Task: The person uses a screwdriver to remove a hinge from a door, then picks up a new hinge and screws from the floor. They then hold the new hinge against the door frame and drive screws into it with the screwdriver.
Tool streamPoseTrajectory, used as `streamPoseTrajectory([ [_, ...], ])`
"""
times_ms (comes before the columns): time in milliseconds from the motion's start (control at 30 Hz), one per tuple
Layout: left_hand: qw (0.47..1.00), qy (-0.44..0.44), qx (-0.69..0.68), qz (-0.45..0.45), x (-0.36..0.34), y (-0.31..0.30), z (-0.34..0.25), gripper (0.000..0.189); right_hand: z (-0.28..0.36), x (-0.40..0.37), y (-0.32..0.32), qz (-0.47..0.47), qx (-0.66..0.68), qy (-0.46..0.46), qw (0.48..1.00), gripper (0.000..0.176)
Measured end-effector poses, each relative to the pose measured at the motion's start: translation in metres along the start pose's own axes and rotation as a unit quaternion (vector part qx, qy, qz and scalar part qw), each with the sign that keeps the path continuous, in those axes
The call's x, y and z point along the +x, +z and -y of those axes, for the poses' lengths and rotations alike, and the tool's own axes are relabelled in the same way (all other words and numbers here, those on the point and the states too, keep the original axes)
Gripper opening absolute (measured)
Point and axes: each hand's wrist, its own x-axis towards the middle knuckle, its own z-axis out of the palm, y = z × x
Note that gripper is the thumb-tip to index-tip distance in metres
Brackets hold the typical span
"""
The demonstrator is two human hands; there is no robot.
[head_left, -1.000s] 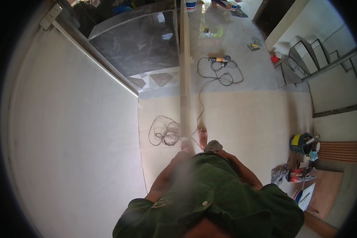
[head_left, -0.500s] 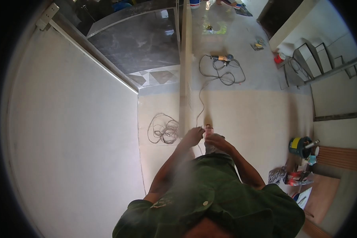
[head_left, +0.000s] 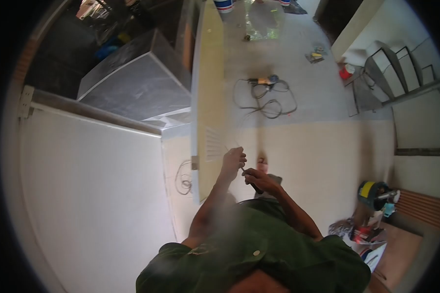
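Observation:
A slim screwdriver-like tool (head_left: 255, 188) with a dark handle slants between my hands. My right hand (head_left: 264, 180) is closed around its handle, in front of my body. Up and to the left, my left hand (head_left: 233, 162) has its fingers curled at the thin shaft, partly hiding it. Just left of that hand stands a pale yellow door panel (head_left: 211, 97), seen steeply from above, with a block of louvre slots (head_left: 213, 144). A small metal plate (head_left: 195, 162) sits on its edge. My foot (head_left: 262, 164) shows beyond my right hand.
An orange and black power tool (head_left: 264, 81) lies on the floor with its looped cord (head_left: 278, 113). Another cord coil (head_left: 183, 180) is partly hidden behind the door. A white panel (head_left: 93, 195) fills the left. At right are a dark bucket (head_left: 370, 194) and metal frames (head_left: 388, 73).
The view has swung, and more of the door's face shows, covering much of the cord coil. My hands have moved apart, and the dark-handled tool between them is now visible.

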Motion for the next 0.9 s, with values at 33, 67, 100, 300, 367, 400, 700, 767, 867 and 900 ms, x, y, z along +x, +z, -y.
streamPoseTrajectory([
  [33,0.998,0.028,0.028,0.051,0.01,0.018,-0.015,0.041,0.017,-0.006,-0.024,-0.018,0.002,-0.01,1.0,0.032],
  [67,0.992,0.058,0.052,0.1,0.019,0.036,-0.031,0.047,0.038,-0.014,-0.047,-0.037,0.0,-0.018,0.999,0.032],
  [100,0.995,0.032,0.056,0.082,0.024,0.054,-0.045,0.051,0.058,-0.019,-0.066,-0.062,-0.016,-0.007,0.998,0.032],
  [300,0.958,-0.011,0.256,0.129,0.1,0.09,-0.006,0.066,0.107,-0.018,-0.186,-0.227,-0.188,-0.001,0.956,0.03],
  [367,0.926,0.012,0.345,0.154,0.13,0.073,0.039,0.063,0.095,-0.007,-0.209,-0.242,-0.21,-0.021,0.947,0.028],
  [400,0.909,0.025,0.383,0.165,0.144,0.063,0.061,0.061,0.093,-0.002,-0.216,-0.243,-0.209,-0.013,0.947,0.027],
  [700,0.906,-0.013,0.421,0.054,0.27,0.039,0.029,0.049,0.116,0.074,-0.255,-0.181,-0.288,0.202,0.918,0.035],
  [767,0.912,-0.001,0.408,0.027,0.325,0.04,0.008,0.047,0.125,0.104,-0.273,-0.136,-0.437,0.229,0.859,0.038],
  [867,0.901,-0.03,0.431,0.028,0.378,0.03,-0.062,0.048,0.153,0.146,-0.303,-0.198,-0.423,0.155,0.87,0.041],
  [900,0.893,-0.047,0.445,0.035,0.395,0.026,-0.089,0.049,0.183,0.172,-0.307,-0.23,-0.429,0.2,0.85,0.043],
])
